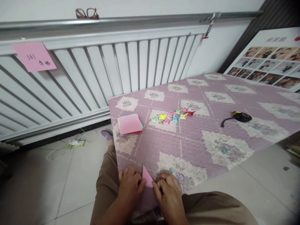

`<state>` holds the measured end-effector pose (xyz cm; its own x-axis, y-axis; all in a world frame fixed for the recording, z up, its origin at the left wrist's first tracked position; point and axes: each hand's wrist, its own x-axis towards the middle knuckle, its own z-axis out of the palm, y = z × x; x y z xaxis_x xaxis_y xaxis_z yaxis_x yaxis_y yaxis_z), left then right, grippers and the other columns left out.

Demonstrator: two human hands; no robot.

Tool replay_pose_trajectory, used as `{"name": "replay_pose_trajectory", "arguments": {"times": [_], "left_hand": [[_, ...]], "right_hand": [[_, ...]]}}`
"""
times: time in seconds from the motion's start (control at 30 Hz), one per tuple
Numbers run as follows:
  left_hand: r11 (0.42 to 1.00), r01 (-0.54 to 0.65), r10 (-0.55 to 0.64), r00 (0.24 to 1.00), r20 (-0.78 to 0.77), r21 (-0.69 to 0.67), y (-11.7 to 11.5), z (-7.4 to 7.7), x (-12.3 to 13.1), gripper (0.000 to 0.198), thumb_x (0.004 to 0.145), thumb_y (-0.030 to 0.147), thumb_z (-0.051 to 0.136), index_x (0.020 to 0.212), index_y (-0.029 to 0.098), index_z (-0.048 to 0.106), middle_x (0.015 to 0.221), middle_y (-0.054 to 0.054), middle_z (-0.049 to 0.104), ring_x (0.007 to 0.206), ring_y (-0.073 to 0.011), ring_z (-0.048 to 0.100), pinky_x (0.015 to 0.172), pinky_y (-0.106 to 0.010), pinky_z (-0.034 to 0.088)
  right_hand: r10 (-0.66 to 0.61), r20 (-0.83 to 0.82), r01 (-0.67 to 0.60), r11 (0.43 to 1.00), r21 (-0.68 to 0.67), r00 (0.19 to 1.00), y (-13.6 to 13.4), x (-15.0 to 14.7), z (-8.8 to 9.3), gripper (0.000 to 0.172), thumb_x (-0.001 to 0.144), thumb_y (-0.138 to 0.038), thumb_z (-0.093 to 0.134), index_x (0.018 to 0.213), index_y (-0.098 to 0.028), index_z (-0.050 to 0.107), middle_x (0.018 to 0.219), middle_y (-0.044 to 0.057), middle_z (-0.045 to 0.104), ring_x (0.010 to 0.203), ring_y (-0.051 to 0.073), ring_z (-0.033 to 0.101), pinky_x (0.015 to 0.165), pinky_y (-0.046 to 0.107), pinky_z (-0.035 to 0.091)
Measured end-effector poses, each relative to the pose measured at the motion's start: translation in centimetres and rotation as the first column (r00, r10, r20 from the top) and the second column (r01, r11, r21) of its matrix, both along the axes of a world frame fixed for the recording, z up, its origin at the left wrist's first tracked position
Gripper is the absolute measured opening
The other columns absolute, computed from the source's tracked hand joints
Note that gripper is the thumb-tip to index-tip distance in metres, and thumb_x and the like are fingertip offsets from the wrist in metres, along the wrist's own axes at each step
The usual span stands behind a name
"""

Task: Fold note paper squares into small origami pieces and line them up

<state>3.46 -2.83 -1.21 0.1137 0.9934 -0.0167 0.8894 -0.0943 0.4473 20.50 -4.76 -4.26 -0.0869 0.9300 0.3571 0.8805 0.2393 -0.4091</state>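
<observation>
A pink sheet of paper [146, 178], folded into a triangle, lies at the near edge of the cloth-covered table between my two hands. My left hand [131, 184] has its fingers curled, with the thumb pressing the paper's left side. On the other side my right hand [168, 187] is curled too, its thumb at the paper's lower right corner. Farther up the table lies a stack of coloured square paper [130, 124], pink on top. To its right, several small folded paper shapes [175, 119] in green, yellow, pink, blue and red sit in two rows.
A black and yellow object with a thin curved arm [242, 117] lies on the table's right part. Behind the table stand a white radiator [131, 65] and a photo board [262, 67]. Glasses [87, 14] rest on the pipe. A power strip [77, 143] with cables lies on the floor.
</observation>
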Motion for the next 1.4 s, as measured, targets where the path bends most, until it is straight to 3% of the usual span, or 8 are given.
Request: {"name": "replay_pose_trajectory", "arguments": {"times": [1.0, 1.4], "left_hand": [[0.998, 0.047, -0.051, 0.996, -0.078, -0.051, 1.1, 0.8, 0.3, 0.021, 0.082, 0.029, 0.058, 0.063, 0.020, 0.063, 0.084, -0.004, 0.061, 0.088, -0.0258, 0.051, 0.087, -0.047, 0.029], [0.997, 0.061, -0.065, 0.993, -0.096, -0.038, 1.1, 1.2, 0.2, 0.020, 0.081, 0.028, 0.058, 0.063, 0.020, 0.061, 0.084, -0.003, 0.061, 0.086, -0.0247, 0.051, 0.085, -0.045, 0.030]], "right_hand": [[-0.025, 0.006, 0.025, 0.999, -0.030, 1.000, 0.8, -0.3, 1.1, 0.025, 0.080, -0.026, 0.061, 0.058, -0.022, 0.051, 0.078, 0.004, 0.053, 0.081, 0.022, 0.050, 0.072, 0.035, 0.039], [-0.009, 0.017, 0.009, 0.999, -0.039, 1.000, 0.8, 0.0, 0.3, 0.027, 0.083, -0.032, 0.060, 0.059, -0.022, 0.052, 0.080, 0.004, 0.055, 0.086, 0.023, 0.051, 0.078, 0.037, 0.039]]}}
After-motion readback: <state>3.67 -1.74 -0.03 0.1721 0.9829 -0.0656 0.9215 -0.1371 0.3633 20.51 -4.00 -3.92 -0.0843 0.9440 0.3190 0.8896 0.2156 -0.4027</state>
